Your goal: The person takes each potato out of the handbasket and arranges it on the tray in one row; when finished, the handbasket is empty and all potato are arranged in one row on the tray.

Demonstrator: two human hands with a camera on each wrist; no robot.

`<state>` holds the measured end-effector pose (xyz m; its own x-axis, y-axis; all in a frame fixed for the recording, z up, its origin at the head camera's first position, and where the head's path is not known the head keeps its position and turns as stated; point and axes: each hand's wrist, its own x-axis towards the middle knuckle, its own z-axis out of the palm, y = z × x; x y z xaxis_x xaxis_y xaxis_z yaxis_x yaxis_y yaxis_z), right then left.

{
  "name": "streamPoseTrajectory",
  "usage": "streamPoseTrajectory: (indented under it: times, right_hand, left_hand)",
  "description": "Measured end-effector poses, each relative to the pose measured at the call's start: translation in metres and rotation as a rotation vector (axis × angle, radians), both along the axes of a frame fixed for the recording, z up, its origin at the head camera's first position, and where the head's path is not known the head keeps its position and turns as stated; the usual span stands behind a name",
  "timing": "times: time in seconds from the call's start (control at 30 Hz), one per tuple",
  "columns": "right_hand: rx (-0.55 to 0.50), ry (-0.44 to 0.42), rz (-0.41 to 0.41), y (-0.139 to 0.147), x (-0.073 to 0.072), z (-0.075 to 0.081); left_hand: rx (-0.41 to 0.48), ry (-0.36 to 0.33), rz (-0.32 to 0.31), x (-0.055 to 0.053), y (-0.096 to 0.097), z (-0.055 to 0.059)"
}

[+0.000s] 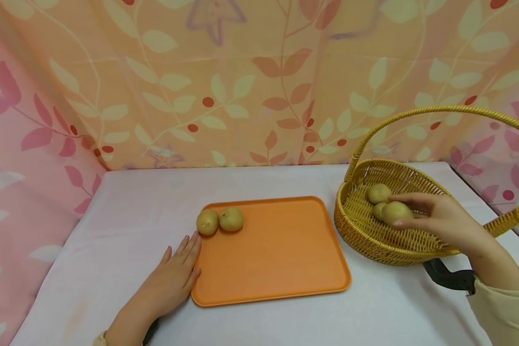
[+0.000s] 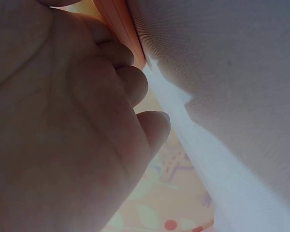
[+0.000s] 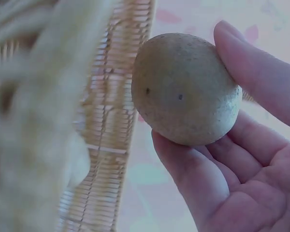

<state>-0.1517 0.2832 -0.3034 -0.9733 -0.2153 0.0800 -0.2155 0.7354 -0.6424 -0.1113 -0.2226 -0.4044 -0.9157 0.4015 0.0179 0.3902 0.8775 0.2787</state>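
Observation:
My right hand (image 1: 441, 218) pinches a potato (image 1: 396, 214) between thumb and fingers, over the wicker basket (image 1: 363, 242). The right wrist view shows that potato (image 3: 183, 92) close up, pale brown with small dark eyes. Two more potatoes, one rounder (image 1: 379, 193) and one partly hidden (image 1: 378, 210), lie in the basket. On the left, my left hand (image 1: 173, 274) lies with straight fingers against the left edge of the orange tray (image 1: 272, 250). Two potatoes, the left one (image 1: 207, 222) and its neighbour (image 1: 231, 219), sit side by side in the tray's far left corner.
The basket's tall arched handle (image 1: 432, 110) rises above it on the right. A white cloth (image 1: 259, 327) covers the table. Floral curtains (image 1: 242, 96) hang behind and at both sides. A black wrist strap (image 1: 451, 276) shows at the right sleeve.

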Motion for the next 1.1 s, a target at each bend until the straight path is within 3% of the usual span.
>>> streamPoseTrajectory:
  times: [0.17, 0.37, 0.53, 0.77, 1.1]
  right_hand:
    - [-0.037, 0.009, 0.024, -0.013, 0.001, 0.003]
    - [-0.142, 0.047, 0.125, -0.030, -0.001, 0.003]
    - [-0.115, 0.054, 0.158, -0.049, 0.000, 0.008]
    - [-0.140, 0.004, 0.208, -0.074, -0.003, 0.011]
    - [-0.271, -0.129, 0.315, -0.110, -0.013, 0.005]
  left_hand:
    - [-0.002, 0.006, -0.006, -0.001, 0.000, 0.001]
    - [-0.006, -0.002, -0.009, -0.001, 0.000, 0.002]
    - [-0.005, 0.001, -0.010, -0.001, 0.001, 0.003]
    - [-0.013, -0.007, -0.004, -0.001, 0.001, 0.003]
    - [-0.017, -0.021, 0.001, -0.001, 0.000, 0.002]
